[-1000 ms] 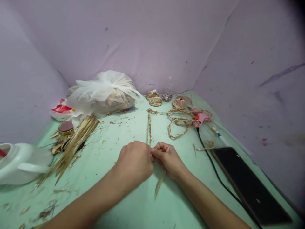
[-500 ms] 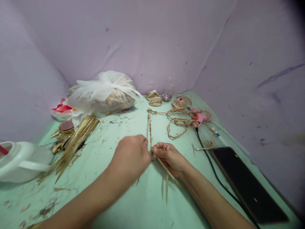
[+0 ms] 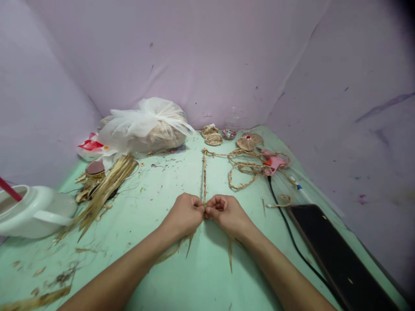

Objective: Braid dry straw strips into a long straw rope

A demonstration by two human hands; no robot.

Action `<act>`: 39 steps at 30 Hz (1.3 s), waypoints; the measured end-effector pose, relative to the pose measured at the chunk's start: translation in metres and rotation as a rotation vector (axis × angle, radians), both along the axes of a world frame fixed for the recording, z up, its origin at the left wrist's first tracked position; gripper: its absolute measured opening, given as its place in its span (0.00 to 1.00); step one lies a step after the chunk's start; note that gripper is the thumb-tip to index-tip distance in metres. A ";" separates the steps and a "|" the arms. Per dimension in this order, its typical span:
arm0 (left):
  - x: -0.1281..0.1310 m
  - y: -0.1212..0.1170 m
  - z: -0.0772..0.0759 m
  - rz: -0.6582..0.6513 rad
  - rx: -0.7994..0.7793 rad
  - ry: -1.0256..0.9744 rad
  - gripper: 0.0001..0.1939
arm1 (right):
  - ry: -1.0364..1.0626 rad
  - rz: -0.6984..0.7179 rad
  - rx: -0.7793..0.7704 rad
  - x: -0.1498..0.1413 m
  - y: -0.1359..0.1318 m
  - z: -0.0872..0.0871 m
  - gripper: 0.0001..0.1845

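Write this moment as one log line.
left hand: pinching braided cord | right hand: pinching beside it | loose strips: hanging below both | pink glue gun: lying right

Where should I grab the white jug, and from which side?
I'd grip the white jug by its handle, coming from above and the right. The handle juts out that way from the body, while a red stick pokes out of the open mouth. Stay clear of the dry strips, whose lower ends lie close by the handle's tip.
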State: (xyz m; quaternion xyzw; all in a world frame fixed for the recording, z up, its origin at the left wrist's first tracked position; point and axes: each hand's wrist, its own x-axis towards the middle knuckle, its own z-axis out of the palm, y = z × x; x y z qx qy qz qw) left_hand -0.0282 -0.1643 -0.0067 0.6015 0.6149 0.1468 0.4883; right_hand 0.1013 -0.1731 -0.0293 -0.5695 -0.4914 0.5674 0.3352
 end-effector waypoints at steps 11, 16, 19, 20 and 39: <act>0.002 -0.002 -0.009 -0.020 0.134 -0.053 0.08 | -0.804 0.015 0.321 -0.007 -0.032 0.026 0.09; 0.001 -0.002 -0.005 0.069 -0.113 -0.258 0.06 | -0.954 0.078 0.516 -0.018 -0.043 0.021 0.09; -0.002 0.001 -0.001 0.035 -0.155 -0.295 0.05 | -0.964 0.116 0.570 -0.022 -0.046 0.018 0.10; -0.003 0.002 -0.001 0.011 -0.145 -0.289 0.05 | -0.960 0.130 0.577 -0.022 -0.046 0.018 0.10; -0.010 0.007 -0.003 -0.158 -0.029 -0.202 0.08 | -0.104 0.039 0.082 -0.004 -0.009 0.000 0.09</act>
